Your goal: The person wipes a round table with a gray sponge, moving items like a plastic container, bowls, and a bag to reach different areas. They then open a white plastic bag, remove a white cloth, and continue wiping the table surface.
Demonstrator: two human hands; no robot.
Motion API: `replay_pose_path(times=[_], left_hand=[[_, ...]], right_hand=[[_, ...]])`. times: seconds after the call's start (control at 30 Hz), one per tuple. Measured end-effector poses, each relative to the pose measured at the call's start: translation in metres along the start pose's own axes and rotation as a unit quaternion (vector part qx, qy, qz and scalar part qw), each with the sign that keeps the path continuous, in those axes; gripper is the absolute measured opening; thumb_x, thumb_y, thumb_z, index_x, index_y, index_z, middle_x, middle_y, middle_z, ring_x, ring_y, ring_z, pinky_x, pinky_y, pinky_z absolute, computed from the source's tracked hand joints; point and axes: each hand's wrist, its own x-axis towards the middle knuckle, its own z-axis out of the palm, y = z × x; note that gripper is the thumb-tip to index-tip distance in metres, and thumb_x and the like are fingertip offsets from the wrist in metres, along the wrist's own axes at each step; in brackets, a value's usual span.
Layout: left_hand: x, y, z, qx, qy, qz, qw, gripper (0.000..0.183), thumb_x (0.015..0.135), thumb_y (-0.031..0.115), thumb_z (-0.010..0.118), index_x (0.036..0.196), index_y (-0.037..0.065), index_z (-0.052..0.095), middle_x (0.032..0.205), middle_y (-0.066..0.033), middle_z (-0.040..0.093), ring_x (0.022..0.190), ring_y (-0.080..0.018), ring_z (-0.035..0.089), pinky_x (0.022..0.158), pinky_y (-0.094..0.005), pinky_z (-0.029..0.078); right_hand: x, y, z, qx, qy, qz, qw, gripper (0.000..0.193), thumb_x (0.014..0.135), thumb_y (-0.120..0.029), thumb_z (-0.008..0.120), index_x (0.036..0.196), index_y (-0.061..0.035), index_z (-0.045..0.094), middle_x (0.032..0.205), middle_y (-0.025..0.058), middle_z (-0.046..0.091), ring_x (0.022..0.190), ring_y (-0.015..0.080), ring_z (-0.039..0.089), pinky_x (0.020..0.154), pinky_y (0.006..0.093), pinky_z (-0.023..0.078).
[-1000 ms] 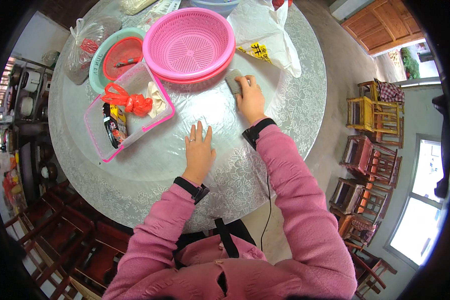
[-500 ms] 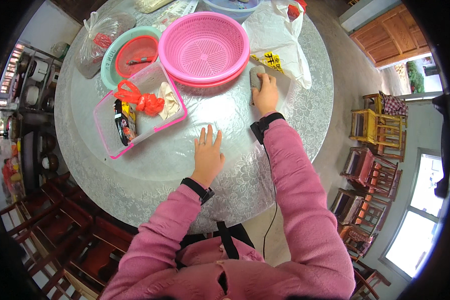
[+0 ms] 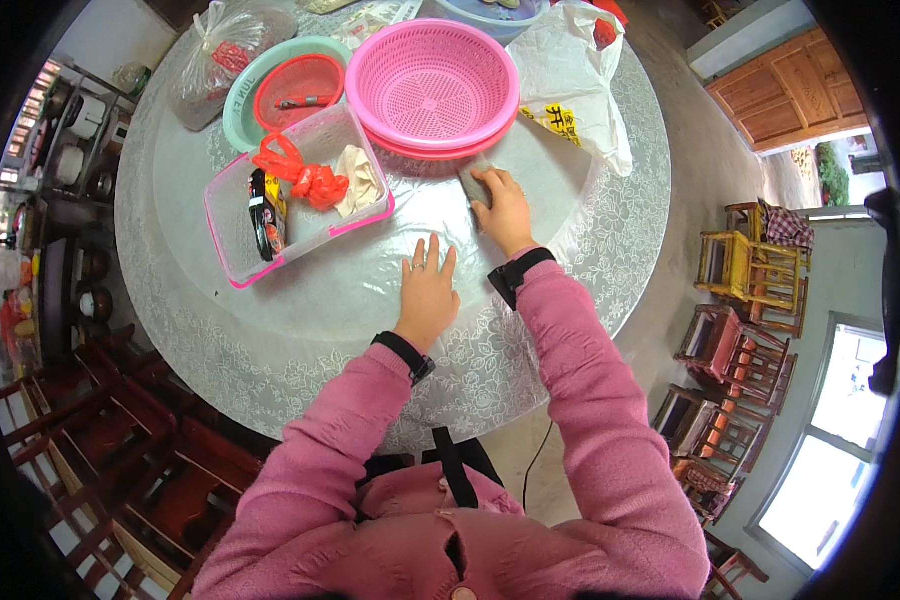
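Observation:
My right hand [image 3: 506, 210] is closed over a grey cloth [image 3: 478, 183] and presses it on the round table [image 3: 330, 330], just below the pink basket. The table wears a clear cover over a patterned cloth. With its fingers stretched out, my left hand [image 3: 427, 290] lies flat on the cover and holds nothing. To its upper left sits a clear plastic bin [image 3: 320, 238] with a pink rim. Inside the bin are a knotted red plastic bag [image 3: 315, 185], a black packet [image 3: 267, 215] and a crumpled off-white cloth [image 3: 360, 180].
Stacked pink baskets [image 3: 432, 85] stand at the far middle. A green basin [image 3: 238, 112] holding a red bowl [image 3: 295, 85] is to their left, near a tied clear bag [image 3: 215, 65]. A white plastic bag [image 3: 570, 70] lies far right. Wooden chairs [image 3: 735, 340] line the right wall.
My right hand has slid the grey cloth left and toward me, away from the white bag. My left hand stays flat on the table. The whole view has shifted slightly.

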Motion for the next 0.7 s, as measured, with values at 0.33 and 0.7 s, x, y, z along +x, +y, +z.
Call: replay_pose_path(times=[0.33, 0.7], left_hand=[[-0.015, -0.021, 0.006, -0.071, 0.041, -0.028, 0.996, 0.073, 0.077, 0.012, 0.073, 0.144, -0.001, 0.048, 0.157, -0.0281, 0.033, 0.147, -0.0438, 0.031, 0.116, -0.0569, 0.032], [-0.081, -0.031, -0.040, -0.045, 0.012, -0.121, 0.992, 0.050, 0.080, 0.016, 0.072, 0.127, 0.000, 0.063, 0.138, -0.0252, 0.055, 0.122, -0.0421, 0.057, 0.103, -0.0479, 0.046]], right_hand=[[-0.051, -0.038, 0.009, 0.042, -0.084, -0.025, 0.995, 0.058, 0.074, -0.007, 0.076, 0.131, -0.0161, 0.064, 0.137, 0.0161, 0.058, 0.123, 0.0368, 0.057, 0.104, 0.0424, 0.048], [-0.102, -0.063, 0.003, 0.046, -0.150, -0.084, 0.984, 0.057, 0.075, -0.002, 0.072, 0.129, -0.0191, 0.064, 0.135, 0.0131, 0.056, 0.113, 0.0375, 0.059, 0.100, 0.0437, 0.049]])
